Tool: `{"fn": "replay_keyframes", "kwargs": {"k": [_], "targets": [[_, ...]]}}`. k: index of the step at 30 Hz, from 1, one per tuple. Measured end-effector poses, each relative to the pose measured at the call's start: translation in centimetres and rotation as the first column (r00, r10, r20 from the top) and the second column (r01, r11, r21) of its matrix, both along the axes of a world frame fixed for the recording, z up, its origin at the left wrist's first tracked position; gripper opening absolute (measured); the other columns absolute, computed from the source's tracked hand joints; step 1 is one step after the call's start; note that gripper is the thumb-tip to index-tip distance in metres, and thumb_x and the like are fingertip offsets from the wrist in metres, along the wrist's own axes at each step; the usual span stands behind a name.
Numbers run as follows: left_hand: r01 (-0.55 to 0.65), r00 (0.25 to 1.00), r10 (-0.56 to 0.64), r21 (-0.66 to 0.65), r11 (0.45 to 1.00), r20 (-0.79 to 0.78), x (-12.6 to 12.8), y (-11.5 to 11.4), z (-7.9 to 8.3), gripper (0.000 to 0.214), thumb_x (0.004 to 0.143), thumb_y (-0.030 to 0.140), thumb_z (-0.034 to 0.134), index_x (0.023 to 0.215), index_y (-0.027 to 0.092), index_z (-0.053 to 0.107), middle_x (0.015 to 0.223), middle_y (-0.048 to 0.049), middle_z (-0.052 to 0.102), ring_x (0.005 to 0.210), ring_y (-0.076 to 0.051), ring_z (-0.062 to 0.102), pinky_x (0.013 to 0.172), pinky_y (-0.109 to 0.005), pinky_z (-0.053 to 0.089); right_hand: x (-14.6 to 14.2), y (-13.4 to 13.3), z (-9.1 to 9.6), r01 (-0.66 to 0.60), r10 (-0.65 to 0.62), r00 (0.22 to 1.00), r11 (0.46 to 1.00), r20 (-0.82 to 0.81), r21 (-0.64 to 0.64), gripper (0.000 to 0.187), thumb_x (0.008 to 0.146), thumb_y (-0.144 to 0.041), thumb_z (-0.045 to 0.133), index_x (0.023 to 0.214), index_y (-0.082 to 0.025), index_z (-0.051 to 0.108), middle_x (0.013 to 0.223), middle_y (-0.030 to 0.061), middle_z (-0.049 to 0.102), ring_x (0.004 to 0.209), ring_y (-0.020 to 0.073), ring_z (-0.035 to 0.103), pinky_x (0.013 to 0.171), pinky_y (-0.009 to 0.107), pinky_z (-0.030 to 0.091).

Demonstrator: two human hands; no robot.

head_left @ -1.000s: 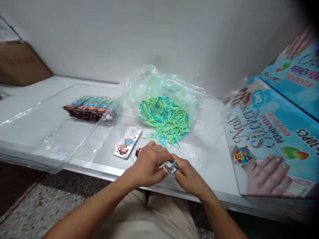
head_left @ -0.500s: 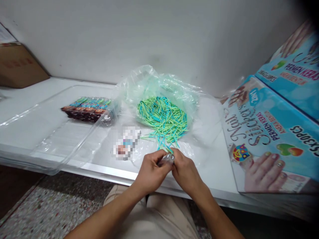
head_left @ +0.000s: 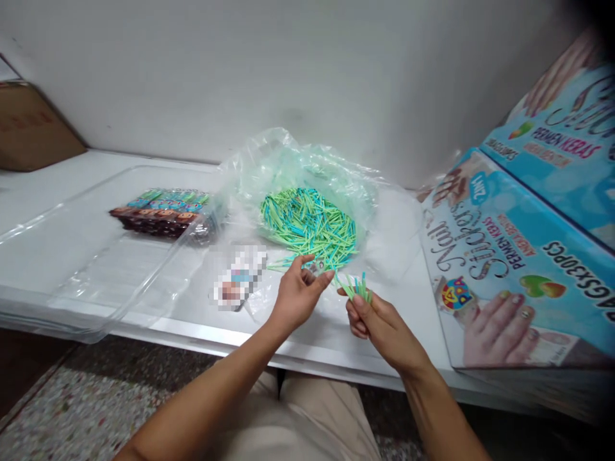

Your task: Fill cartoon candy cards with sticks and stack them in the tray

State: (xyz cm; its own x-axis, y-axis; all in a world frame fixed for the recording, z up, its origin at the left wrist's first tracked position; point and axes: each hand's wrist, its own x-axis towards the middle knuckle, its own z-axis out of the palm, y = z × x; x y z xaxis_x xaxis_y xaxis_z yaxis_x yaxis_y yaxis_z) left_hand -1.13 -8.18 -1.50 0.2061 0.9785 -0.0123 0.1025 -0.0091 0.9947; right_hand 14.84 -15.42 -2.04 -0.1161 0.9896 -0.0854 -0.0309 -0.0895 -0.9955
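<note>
At the far left corner of the bench (head_left: 57,256) we see a brown carton (head_left: 29,131), then a clear tray (head_left: 120,282) with a row of dark packets (head_left: 158,214) at its back. Near the front edge lies a small card (head_left: 237,282). Our left hand (head_left: 295,298), half a second ago pressed against the right over a small shiny piece, has parted from it; its fingers are loosely spread, seemingly empty. Behind it sits the open bag of green and blue sticks (head_left: 310,224). Our right hand (head_left: 379,326) now pinches a small bunch of sticks (head_left: 358,288) above the front edge. Printed blue boxes (head_left: 519,256) fill the right end.
</note>
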Motion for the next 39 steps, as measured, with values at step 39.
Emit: {"fn": "replay_keyframes", "kwargs": {"k": [39], "targets": [[-0.347,0.899,0.355,-0.079,0.935,0.258,1.4,-2.1,-0.1,0.025,0.095,0.041,0.038,0.102,0.020,0.047,0.081,0.0000,0.052,0.076,-0.012,0.056,0.074,-0.024,0.047,-9.3,2.2,2.0,0.468,-0.409,0.737,0.883,-0.538,-0.030,0.025,0.088,-0.049,0.051,0.084,-0.025,0.049,0.083,0.0000,0.055,0.084,0.0157,0.059,0.086,0.035,0.049]]}}
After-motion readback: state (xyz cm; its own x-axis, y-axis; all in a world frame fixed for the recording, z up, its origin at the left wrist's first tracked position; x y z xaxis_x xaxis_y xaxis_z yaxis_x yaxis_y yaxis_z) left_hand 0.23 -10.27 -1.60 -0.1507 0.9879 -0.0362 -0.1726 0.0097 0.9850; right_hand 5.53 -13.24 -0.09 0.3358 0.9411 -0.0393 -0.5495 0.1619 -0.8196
